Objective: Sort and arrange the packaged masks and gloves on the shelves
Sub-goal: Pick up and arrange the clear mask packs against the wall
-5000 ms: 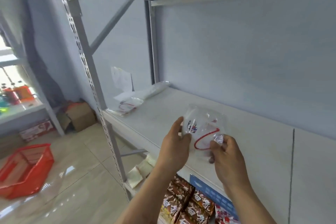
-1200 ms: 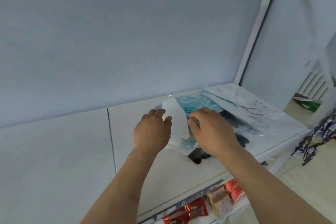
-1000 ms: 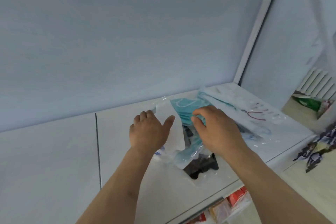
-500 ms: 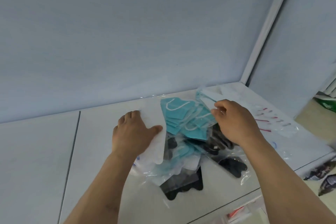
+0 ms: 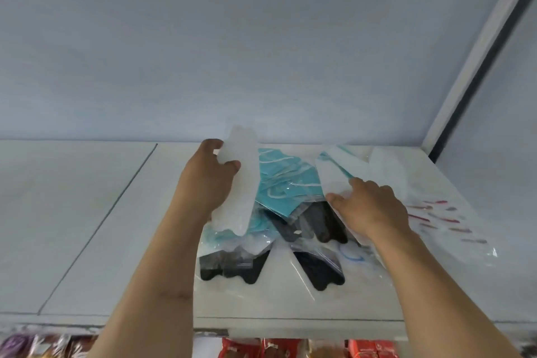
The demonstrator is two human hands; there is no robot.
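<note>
Head view: white shelf (image 5: 101, 227) against pale blue wall (image 5: 232, 52).

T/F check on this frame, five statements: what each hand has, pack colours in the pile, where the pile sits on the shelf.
1. The left hand grips a white packaged mask. True.
2. The right hand hangs idle, away from the pile. False: it rests on another white pack at the pile's right side.
3. Teal masks in clear bags lie between the two hands. True.
4. The black masks in clear bags lie at the back, against the wall. False: they are at the front of the pile, nearest the shelf edge.
5. The pile sits on the left part of the white shelf board. False: it is to the right of the board seam, near the upright post.
</note>
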